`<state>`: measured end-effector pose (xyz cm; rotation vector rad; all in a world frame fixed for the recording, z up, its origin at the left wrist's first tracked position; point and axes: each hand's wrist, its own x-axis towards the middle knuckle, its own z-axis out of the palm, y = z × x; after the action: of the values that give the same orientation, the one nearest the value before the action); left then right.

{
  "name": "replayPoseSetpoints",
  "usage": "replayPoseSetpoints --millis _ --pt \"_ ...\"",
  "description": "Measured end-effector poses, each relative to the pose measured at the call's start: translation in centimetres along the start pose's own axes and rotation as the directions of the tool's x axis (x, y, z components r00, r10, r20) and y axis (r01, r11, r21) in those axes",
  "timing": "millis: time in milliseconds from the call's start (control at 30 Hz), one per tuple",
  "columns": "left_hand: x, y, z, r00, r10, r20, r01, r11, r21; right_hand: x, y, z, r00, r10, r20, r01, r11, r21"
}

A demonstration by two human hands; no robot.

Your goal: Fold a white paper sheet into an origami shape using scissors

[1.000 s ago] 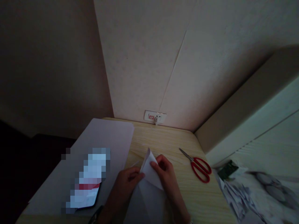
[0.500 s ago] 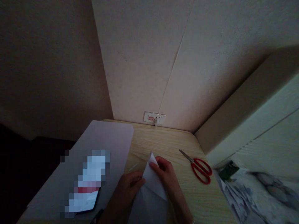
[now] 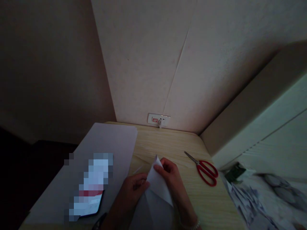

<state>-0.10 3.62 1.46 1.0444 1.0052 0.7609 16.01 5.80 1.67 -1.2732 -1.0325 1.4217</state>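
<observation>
A folded sheet of white paper (image 3: pixel 155 198) is held between both hands over the front of the wooden table, its narrow pointed end facing away from me. My left hand (image 3: pixel 135 188) pinches the paper's left edge between thumb and fingers. On the upper right edge, close to the tip, my right hand (image 3: pixel 169 171) grips it with the thumb on top and the fingers behind. A diagonal fold crosses the sheet below the right hand. Scissors (image 3: pixel 203 169) with red handles lie on the table to the right, apart from both hands.
A stack of white paper (image 3: pixel 115 137) covers the table's left side, with a lit phone (image 3: pixel 92 204) on it, its screen partly blurred. The wooden table (image 3: pixel 168 137) meets a wall bearing a socket (image 3: pixel 158 120). Rumpled patterned fabric (image 3: pixel 254 201) lies beyond the right edge.
My right hand and the paper's tip have shifted very slightly. Both hands keep their hold on the paper. The scissors and phone lie as before, with the view moved a little.
</observation>
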Motion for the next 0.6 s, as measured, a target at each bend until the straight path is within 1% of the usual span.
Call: replayPoseSetpoints --millis 167,300,367,467,600 --pt "0.0 -0.1 0.2 0.999 0.0 -0.039 0.0 1.0 0.0 0.1 0.1 0.0 1.0 0.021 0.008 -0.021 0.999 0.032" --pt "0.2 0.1 0.3 0.986 0.015 -0.166 -0.005 0.998 0.064 0.1 0.2 0.0 1.0 0.005 -0.002 -0.005 1.0 0.027" --pt "0.2 0.1 0.3 0.978 0.028 -0.206 -0.011 0.997 0.081 0.1 0.1 0.1 1.0 -0.002 0.011 0.002 1.0 0.03" --pt "0.2 0.0 0.3 0.977 0.041 -0.208 -0.02 0.995 0.103 0.0 -0.2 0.3 0.999 -0.03 0.024 0.029 0.999 0.034" --pt "0.1 -0.1 0.3 0.99 0.032 -0.14 -0.014 0.992 0.127 0.2 -0.9 0.1 0.998 -0.058 -0.025 0.058 0.998 0.008"
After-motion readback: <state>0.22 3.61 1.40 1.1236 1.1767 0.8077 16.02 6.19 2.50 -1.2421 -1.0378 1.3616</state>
